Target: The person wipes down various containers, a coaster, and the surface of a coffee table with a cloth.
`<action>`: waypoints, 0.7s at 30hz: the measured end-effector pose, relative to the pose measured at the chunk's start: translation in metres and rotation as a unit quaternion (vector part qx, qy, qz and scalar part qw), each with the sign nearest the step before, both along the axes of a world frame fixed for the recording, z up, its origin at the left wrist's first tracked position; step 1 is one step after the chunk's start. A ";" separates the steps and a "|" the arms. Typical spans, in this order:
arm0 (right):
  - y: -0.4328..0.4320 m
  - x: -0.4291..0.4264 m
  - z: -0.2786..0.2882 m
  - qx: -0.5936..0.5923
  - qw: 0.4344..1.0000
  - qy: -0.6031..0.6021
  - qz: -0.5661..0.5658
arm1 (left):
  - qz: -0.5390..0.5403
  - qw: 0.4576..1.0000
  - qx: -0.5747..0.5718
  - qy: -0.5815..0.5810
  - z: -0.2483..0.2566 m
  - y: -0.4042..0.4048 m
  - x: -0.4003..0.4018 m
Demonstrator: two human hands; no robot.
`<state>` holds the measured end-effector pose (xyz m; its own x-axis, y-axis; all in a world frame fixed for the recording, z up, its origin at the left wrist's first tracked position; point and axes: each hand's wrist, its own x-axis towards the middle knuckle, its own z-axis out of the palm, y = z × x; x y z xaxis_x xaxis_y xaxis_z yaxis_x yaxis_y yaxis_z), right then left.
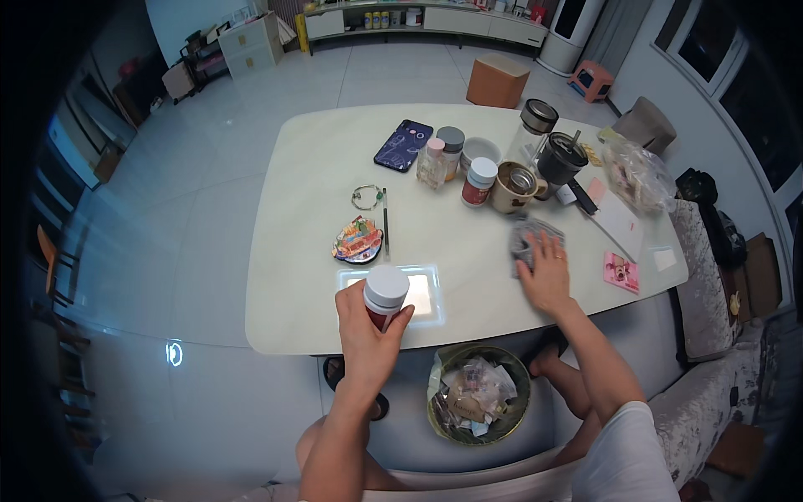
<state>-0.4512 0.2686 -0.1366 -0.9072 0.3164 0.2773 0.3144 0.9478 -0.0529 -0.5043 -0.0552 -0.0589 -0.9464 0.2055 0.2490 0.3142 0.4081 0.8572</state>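
Note:
My left hand (370,336) holds a red bottle with a white screw cap (386,287) upright near the front edge of the pale table (301,307). Under my right hand (547,273) lies a grey cloth (524,241), pressed on the tabletop; the cloth is slightly blurred. A second white-capped red bottle (478,182) stands beside a beige mug (513,188), behind the cloth. Left of them are a pink-capped clear bottle (432,166), a grey-capped bottle (452,145) and a dark blue phone (403,145). A colourful decorated item (357,240), a bracelet (366,197) and a dark pencil or pen (386,223) lie further left.
A white bowl (481,152), a glass jar with a metal lid (533,125) and a dark tumbler (561,160) stand behind. A plastic bag (640,176), a white box (618,223) and a pink packet (621,272) lie right. Below the front edge stands a lined waste bin (524,401).

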 end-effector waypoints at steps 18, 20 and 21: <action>0.094 0.061 0.003 -0.118 0.991 0.048 0.042 | -0.007 1.000 -0.013 -0.006 0.002 0.016 0.005; 0.073 0.046 -0.010 -0.102 0.992 0.062 0.047 | 0.000 1.000 -0.019 0.003 0.000 0.010 0.003; 0.059 0.039 -0.015 -0.092 0.992 0.068 0.047 | 0.002 1.000 -0.022 0.008 0.001 0.011 0.001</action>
<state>-0.4118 0.3280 -0.1511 -0.8935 0.2884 0.3443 0.2030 0.9431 -0.2632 -0.5029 -0.0446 -0.0577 -0.9433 0.2124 0.2550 0.3259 0.4468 0.8332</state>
